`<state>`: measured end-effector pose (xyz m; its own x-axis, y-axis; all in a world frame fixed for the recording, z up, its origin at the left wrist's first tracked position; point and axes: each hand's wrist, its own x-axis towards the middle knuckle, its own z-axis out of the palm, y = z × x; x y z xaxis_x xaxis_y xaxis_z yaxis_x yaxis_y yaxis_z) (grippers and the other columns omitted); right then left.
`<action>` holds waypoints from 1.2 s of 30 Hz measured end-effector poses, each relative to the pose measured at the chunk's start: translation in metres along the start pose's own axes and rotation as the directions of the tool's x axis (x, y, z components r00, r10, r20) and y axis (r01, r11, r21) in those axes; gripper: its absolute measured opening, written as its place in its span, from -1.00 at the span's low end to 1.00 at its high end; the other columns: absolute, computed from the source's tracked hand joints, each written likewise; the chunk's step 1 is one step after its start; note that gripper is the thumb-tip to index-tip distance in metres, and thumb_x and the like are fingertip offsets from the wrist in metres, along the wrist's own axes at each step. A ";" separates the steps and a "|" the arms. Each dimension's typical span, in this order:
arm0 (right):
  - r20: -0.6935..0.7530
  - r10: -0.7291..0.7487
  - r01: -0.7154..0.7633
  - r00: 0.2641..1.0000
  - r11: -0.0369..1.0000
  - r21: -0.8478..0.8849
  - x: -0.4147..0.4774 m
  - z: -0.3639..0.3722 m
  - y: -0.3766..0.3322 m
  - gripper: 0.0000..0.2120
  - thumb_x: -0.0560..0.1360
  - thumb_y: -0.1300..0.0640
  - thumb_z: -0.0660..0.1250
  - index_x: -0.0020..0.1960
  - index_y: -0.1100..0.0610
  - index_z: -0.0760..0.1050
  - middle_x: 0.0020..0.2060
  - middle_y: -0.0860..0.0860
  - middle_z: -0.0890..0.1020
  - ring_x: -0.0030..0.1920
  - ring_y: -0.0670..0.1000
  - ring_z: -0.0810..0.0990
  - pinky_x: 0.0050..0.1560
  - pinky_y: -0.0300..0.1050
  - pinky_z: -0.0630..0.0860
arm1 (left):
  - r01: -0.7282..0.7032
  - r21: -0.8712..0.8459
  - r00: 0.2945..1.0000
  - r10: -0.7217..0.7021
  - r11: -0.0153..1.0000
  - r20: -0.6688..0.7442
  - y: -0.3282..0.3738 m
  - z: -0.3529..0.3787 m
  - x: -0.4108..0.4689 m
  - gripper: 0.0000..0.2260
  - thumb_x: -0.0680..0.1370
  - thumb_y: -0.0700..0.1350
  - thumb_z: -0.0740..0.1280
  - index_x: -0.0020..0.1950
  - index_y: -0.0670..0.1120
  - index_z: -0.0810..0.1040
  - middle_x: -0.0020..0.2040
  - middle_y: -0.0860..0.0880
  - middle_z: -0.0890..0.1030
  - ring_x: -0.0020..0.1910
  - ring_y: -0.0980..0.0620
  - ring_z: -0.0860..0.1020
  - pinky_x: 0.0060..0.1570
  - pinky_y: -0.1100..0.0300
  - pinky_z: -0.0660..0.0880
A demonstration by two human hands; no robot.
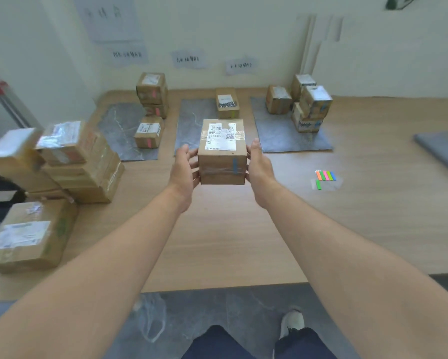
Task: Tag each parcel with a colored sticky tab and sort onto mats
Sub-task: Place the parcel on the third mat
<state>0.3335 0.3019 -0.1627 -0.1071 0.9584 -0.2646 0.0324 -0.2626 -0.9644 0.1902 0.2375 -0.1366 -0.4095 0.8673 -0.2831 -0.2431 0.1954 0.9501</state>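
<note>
Evidently we grip the parcel (222,151) by both sides with left hand (185,169) and right hand (259,164), lifted mid-frame over the worktop (230,229), its blue tab (235,165) facing us, likely bound for the upper-right mat (277,138).

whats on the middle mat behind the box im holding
One parcel stands at the far end of the middle mat. The held box hides the mat's near right corner.
</note>
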 end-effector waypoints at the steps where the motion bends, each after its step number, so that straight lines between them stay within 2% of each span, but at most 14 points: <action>1: -0.002 -0.026 0.026 1.000 1.000 -0.001 -0.005 -0.002 -0.017 -0.40 0.63 -0.37 -0.05 0.28 -0.06 0.60 0.09 -0.09 0.70 0.12 0.01 0.66 0.30 0.03 0.55 | -0.018 0.001 1.000 0.018 1.000 0.014 0.015 0.003 -0.005 -0.59 0.68 0.20 -0.01 0.19 0.06 0.56 0.06 -0.04 0.62 0.10 -0.08 0.61 0.21 0.03 0.53; 6: -0.018 -0.143 0.143 0.990 0.990 0.001 -0.032 -0.015 -0.096 -0.41 0.58 -0.40 -0.02 0.28 -0.11 0.59 0.14 -0.12 0.68 0.20 0.03 0.62 0.37 0.10 0.49 | -0.107 0.010 0.993 0.107 0.994 0.046 0.089 0.018 -0.031 -0.57 0.66 0.22 0.03 0.19 0.03 0.59 0.00 -0.07 0.63 -0.05 -0.03 0.63 0.07 0.05 0.58; 10: 0.002 -0.192 0.192 0.981 0.981 -0.020 -0.040 -0.037 -0.147 -0.25 0.43 -0.53 0.00 0.30 -0.08 0.57 0.18 -0.09 0.68 0.26 0.07 0.60 0.40 0.14 0.45 | -0.149 0.014 0.987 0.148 0.989 0.057 0.136 0.043 -0.051 -0.55 0.64 0.24 0.04 0.15 0.01 0.62 -0.03 -0.10 0.65 -0.07 -0.07 0.65 0.11 0.02 0.59; 12: -0.011 -0.211 0.210 0.977 0.977 -0.039 -0.045 -0.053 -0.170 -0.33 0.53 -0.47 0.01 0.32 -0.04 0.55 0.19 -0.05 0.65 0.26 0.09 0.58 0.41 0.15 0.44 | -0.155 0.010 0.986 0.154 0.988 0.065 0.153 0.058 -0.061 -0.55 0.63 0.24 0.07 0.16 -0.02 0.61 -0.06 -0.13 0.64 -0.09 -0.10 0.65 0.09 0.00 0.61; 14: 0.005 -0.238 0.238 0.971 0.970 -0.056 -0.047 -0.072 -0.189 -0.38 0.62 -0.38 -0.01 0.39 -0.01 0.50 0.24 -0.04 0.61 0.27 0.07 0.54 0.39 0.06 0.42 | -0.169 -0.004 0.983 0.169 0.986 0.072 0.165 0.074 -0.070 -0.53 0.62 0.25 0.09 0.18 -0.04 0.61 -0.09 -0.14 0.65 -0.11 -0.12 0.66 0.02 0.01 0.62; 17: 0.002 -0.267 0.265 0.964 0.959 -0.101 -0.046 -0.102 -0.211 -0.39 0.65 -0.35 -0.04 0.43 -0.01 0.47 0.22 -0.01 0.59 0.17 0.07 0.52 0.20 -0.04 0.40 | -0.186 -0.022 0.980 0.187 0.982 0.074 0.176 0.104 -0.083 -0.52 0.62 0.25 0.08 0.22 -0.05 0.59 -0.08 -0.14 0.65 -0.11 -0.12 0.65 0.03 0.02 0.61; 18: 0.004 -0.264 0.262 0.965 0.958 -0.112 -0.048 -0.112 -0.217 -0.37 0.64 -0.37 -0.06 0.45 -0.01 0.45 0.25 0.00 0.59 0.20 0.08 0.53 0.24 -0.02 0.42 | -0.189 -0.019 0.979 0.190 0.982 0.076 0.178 0.115 -0.088 -0.52 0.62 0.25 0.08 0.22 -0.05 0.58 -0.07 -0.14 0.65 -0.11 -0.12 0.65 0.03 0.02 0.60; 21: 0.024 -0.280 0.281 0.960 0.954 -0.105 -0.048 -0.143 -0.232 -0.20 0.46 -0.52 -0.05 0.47 -0.07 0.43 0.29 -0.04 0.59 0.34 0.12 0.53 0.43 0.16 0.40 | -0.195 -0.018 0.976 0.196 0.981 0.092 0.187 0.149 -0.099 -0.51 0.62 0.26 0.07 0.23 -0.04 0.57 -0.03 -0.16 0.64 -0.07 -0.14 0.65 0.03 0.02 0.60; 25: 0.036 -0.308 0.310 0.951 0.949 -0.061 -0.028 -0.186 -0.239 -0.01 0.20 -0.64 -0.01 0.42 -0.09 0.48 0.29 -0.03 0.61 0.33 0.13 0.56 0.43 0.24 0.41 | -0.205 -0.013 0.975 0.205 0.979 0.090 0.185 0.193 -0.105 -0.53 0.61 0.26 0.07 0.22 -0.04 0.55 0.01 -0.17 0.63 0.01 -0.18 0.66 0.15 -0.06 0.59; 28: 0.050 -0.292 0.295 0.955 0.954 -0.057 -0.022 -0.215 -0.236 -0.01 0.20 -0.64 -0.02 0.43 -0.10 0.47 0.30 -0.03 0.61 0.32 0.11 0.56 0.42 0.22 0.42 | -0.186 -0.013 0.980 0.186 0.983 0.073 0.177 0.222 -0.107 -0.54 0.61 0.25 0.09 0.20 -0.04 0.56 0.00 -0.17 0.65 0.05 -0.21 0.67 0.20 -0.10 0.57; 31: 0.049 -0.270 0.272 0.962 0.961 -0.056 0.001 -0.236 -0.221 0.02 0.17 -0.71 0.00 0.40 -0.13 0.49 0.28 -0.05 0.62 0.30 0.11 0.57 0.38 0.21 0.45 | -0.158 -0.012 0.986 0.159 0.987 0.051 0.167 0.244 -0.107 -0.56 0.62 0.24 0.11 0.16 -0.05 0.57 -0.09 -0.14 0.64 -0.08 -0.16 0.66 0.20 -0.09 0.57; 33: 0.042 -0.242 0.244 0.969 0.967 -0.077 -0.008 -0.246 -0.220 -0.05 0.29 -0.68 0.00 0.42 -0.10 0.48 0.31 -0.03 0.60 0.26 0.07 0.54 0.29 0.07 0.48 | -0.147 0.003 0.988 0.147 0.989 0.047 0.160 0.254 -0.104 -0.57 0.63 0.23 0.10 0.14 -0.05 0.57 -0.12 -0.12 0.64 -0.12 -0.13 0.65 0.14 -0.04 0.59; 35: 0.051 -0.237 0.241 0.970 0.965 -0.099 -0.016 -0.251 -0.219 -0.26 0.53 -0.49 -0.02 0.45 -0.02 0.45 0.27 -0.04 0.56 0.20 0.06 0.48 0.19 -0.01 0.42 | -0.133 0.017 0.991 0.132 0.991 0.036 0.152 0.261 -0.100 -0.60 0.64 0.21 0.10 0.10 -0.04 0.57 -0.17 -0.10 0.63 -0.17 -0.08 0.64 0.01 0.06 0.60; 36: 0.048 -0.229 0.233 0.972 0.966 -0.114 -0.012 -0.252 -0.216 -0.33 0.59 -0.43 -0.04 0.44 -0.03 0.45 0.27 -0.05 0.54 0.23 0.06 0.48 0.27 0.02 0.41 | -0.123 0.029 0.992 0.122 0.992 0.029 0.149 0.263 -0.097 -0.61 0.64 0.21 0.10 0.08 -0.03 0.57 -0.19 -0.08 0.62 -0.18 -0.05 0.62 -0.04 0.10 0.58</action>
<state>0.5785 0.3757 0.0493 -0.1595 0.9865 -0.0362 0.1197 -0.0171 -0.9927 0.4245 0.3031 0.0668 -0.4109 0.8973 -0.1613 -0.1652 0.1007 0.9811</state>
